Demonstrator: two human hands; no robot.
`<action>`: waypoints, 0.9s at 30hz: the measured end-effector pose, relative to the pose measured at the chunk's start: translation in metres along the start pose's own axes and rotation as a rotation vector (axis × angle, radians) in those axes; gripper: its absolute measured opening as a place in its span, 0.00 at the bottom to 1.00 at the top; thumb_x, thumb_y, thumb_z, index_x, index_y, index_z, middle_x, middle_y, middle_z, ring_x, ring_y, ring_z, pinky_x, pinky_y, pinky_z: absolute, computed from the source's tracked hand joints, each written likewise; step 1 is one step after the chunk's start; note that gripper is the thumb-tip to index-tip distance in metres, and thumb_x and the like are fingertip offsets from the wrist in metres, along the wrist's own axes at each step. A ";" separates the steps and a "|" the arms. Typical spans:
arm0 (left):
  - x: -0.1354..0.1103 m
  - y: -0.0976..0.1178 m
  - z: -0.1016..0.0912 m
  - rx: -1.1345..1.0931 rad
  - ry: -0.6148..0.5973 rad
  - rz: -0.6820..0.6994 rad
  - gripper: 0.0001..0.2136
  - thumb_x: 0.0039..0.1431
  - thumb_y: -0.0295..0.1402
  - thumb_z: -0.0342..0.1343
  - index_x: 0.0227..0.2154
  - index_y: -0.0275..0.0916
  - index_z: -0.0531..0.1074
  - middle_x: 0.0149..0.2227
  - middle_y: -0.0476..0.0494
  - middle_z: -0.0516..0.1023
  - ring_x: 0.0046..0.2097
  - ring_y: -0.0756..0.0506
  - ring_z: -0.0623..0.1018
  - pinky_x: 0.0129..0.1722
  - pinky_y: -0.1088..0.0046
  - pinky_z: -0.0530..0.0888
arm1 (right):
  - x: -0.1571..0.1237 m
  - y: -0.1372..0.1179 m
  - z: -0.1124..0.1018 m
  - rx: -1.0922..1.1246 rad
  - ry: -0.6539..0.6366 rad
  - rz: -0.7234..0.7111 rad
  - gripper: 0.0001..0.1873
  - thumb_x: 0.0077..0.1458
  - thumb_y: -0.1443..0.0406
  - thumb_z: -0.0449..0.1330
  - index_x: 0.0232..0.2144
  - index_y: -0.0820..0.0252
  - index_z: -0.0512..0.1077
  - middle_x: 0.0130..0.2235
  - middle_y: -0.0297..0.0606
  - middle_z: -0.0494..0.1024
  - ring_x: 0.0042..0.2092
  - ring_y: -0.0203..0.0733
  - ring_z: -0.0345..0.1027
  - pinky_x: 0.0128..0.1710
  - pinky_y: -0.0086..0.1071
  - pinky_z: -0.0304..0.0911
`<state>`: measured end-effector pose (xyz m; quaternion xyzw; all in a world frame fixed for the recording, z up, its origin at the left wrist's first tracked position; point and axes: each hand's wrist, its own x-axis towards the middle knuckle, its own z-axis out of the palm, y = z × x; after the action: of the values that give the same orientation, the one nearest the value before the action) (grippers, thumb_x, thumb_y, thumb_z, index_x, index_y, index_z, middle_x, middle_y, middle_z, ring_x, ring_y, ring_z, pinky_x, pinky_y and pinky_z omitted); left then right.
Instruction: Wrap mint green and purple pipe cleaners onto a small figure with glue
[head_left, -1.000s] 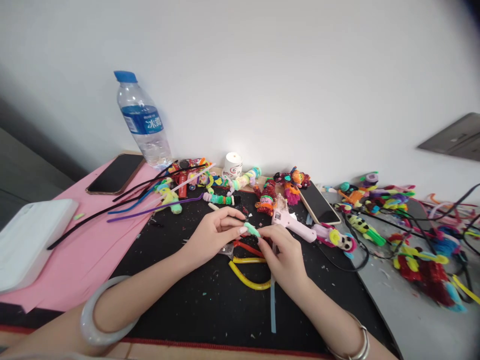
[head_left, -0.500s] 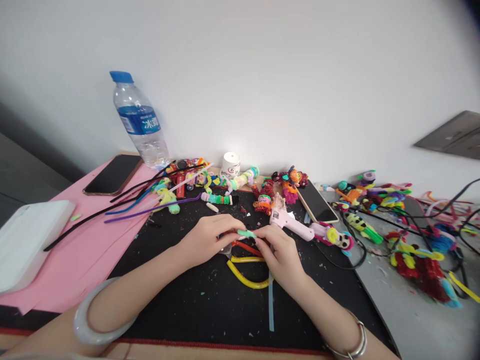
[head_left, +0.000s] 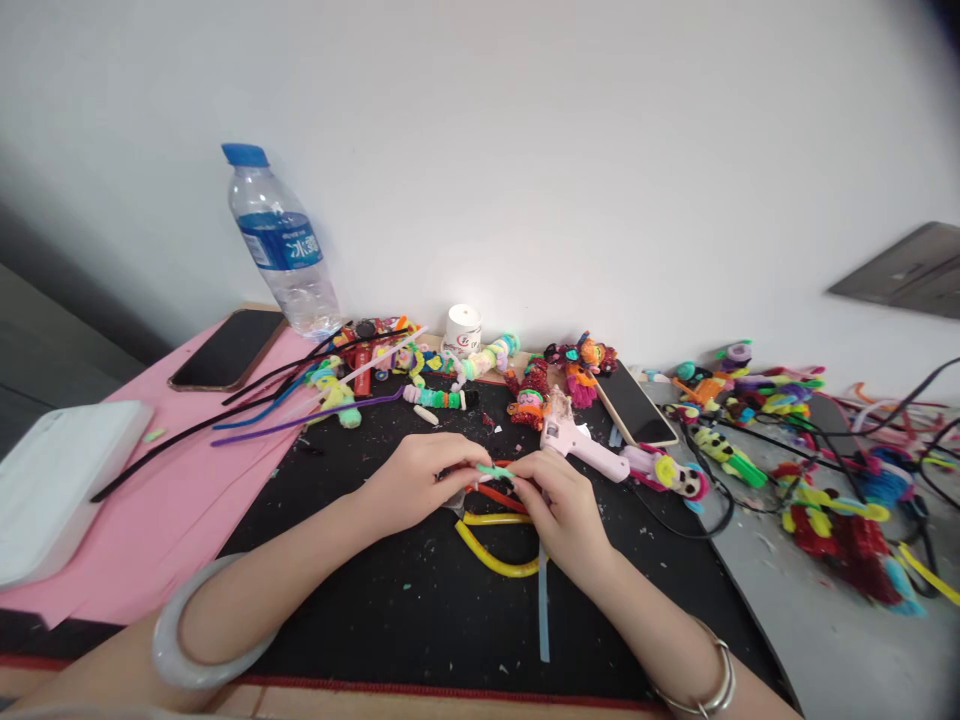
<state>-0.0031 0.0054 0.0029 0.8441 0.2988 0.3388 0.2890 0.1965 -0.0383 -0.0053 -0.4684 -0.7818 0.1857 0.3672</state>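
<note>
A short green piece of pipe cleaner (head_left: 494,471) is pinched between the fingertips of my left hand (head_left: 424,478) and my right hand (head_left: 559,505). Both hands are closed on it, one at each end, above the black mat (head_left: 360,610). Below my fingers lie pliers with yellow and red handles (head_left: 495,560), their head partly hidden by my left hand. A translucent glue stick (head_left: 543,610) extends from under my right hand toward the front edge. Just behind my right hand rests a pale pink glue gun (head_left: 585,447).
Pipe-cleaner figures (head_left: 529,395) and a white paper cup (head_left: 463,330) line the wall. A water bottle (head_left: 281,245), a dark phone (head_left: 227,350) and a white box (head_left: 67,490) stand left. Another phone (head_left: 637,408), a black cable (head_left: 720,520) and more figures (head_left: 847,540) lie right.
The green pipe cleaner has turned slightly between my fingertips, and more of it shows. Both hands stay in nearly the same place.
</note>
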 end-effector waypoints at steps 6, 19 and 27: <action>0.000 0.000 -0.001 -0.006 -0.011 0.004 0.04 0.57 0.26 0.54 0.32 0.37 0.74 0.30 0.49 0.78 0.31 0.52 0.75 0.34 0.80 0.69 | 0.000 -0.001 0.000 -0.002 -0.002 -0.002 0.07 0.58 0.70 0.52 0.31 0.59 0.70 0.30 0.38 0.74 0.33 0.41 0.65 0.34 0.34 0.61; 0.000 0.003 0.001 -0.108 0.069 -0.066 0.04 0.55 0.25 0.55 0.33 0.35 0.73 0.30 0.47 0.78 0.30 0.52 0.76 0.32 0.81 0.72 | 0.003 -0.005 -0.004 0.069 0.089 0.027 0.05 0.54 0.70 0.58 0.34 0.58 0.72 0.34 0.37 0.76 0.35 0.40 0.68 0.34 0.33 0.63; -0.001 0.002 0.003 -0.107 0.031 -0.040 0.04 0.56 0.26 0.55 0.34 0.37 0.73 0.31 0.48 0.78 0.29 0.53 0.76 0.31 0.81 0.71 | 0.003 -0.007 -0.003 0.104 0.122 -0.027 0.06 0.53 0.72 0.58 0.34 0.58 0.70 0.34 0.37 0.73 0.36 0.40 0.66 0.35 0.33 0.63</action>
<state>-0.0013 0.0024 0.0023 0.8159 0.3014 0.3616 0.3358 0.1938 -0.0395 0.0024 -0.4487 -0.7536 0.1921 0.4404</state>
